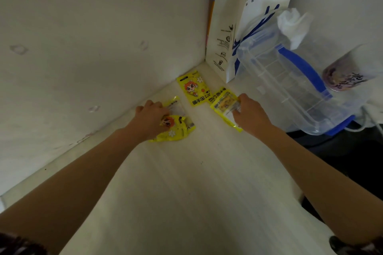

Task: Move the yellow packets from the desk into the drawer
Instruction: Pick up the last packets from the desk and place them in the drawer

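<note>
step: gathering up the flat yellow foil packets with the cartoon kid printed on them, both hands at once, off the pale wooden desk top (186, 182). no drawer anywhere in my view yet.

left hand (150, 119): fingers curled down onto a crumpled pair of yellow packets (176, 130), one lying over the other. looks like I've got them pinched, but the fingertips are hidden so can't swear to it.

right hand (248, 115): fingers clamped on the near edge of another stack of yellow packets (222, 104), thumb side tucked under, I think.

leftover: one yellow packet lying flat (191, 90), just beyond and between my two hands, nobody touching it.

how I'd do it: squeeze each stack tight so the slippery foil doesn't fan out, and scoop the loose one on top before lifting.

watch out: clear plastic box with blue handle (290, 80) sits close past my right knuckles.

readable stuff: tall white paper bag (257, 16) says "coffee". packets carry bold Chinese characters, too small for me to be sure of.
</note>
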Demonstrator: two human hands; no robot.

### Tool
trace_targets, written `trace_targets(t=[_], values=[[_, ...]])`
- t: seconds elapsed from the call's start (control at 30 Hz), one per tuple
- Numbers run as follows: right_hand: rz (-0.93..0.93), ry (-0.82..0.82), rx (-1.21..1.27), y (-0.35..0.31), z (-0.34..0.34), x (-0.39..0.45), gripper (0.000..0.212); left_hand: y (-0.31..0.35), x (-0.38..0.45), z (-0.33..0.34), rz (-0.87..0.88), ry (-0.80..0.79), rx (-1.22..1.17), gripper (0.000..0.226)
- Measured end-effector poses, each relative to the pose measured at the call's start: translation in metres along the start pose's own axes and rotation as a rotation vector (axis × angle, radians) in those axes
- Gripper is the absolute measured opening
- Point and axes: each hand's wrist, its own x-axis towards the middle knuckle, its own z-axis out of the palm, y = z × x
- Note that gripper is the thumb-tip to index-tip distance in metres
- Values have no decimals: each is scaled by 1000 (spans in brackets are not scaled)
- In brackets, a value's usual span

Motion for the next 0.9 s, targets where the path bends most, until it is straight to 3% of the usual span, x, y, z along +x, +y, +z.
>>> trace_targets(t=[0.13,0.37,0.9], values=[[19,-3,-69,1,6,1,26,1,0,9,64,57,-24,49],[26,-54,-88,-3,12,7,30,10,13,13,226,-43,137,63],[113,-65,-204,-7,12,-5,29,14,-3,8,60,-39,253,49]])
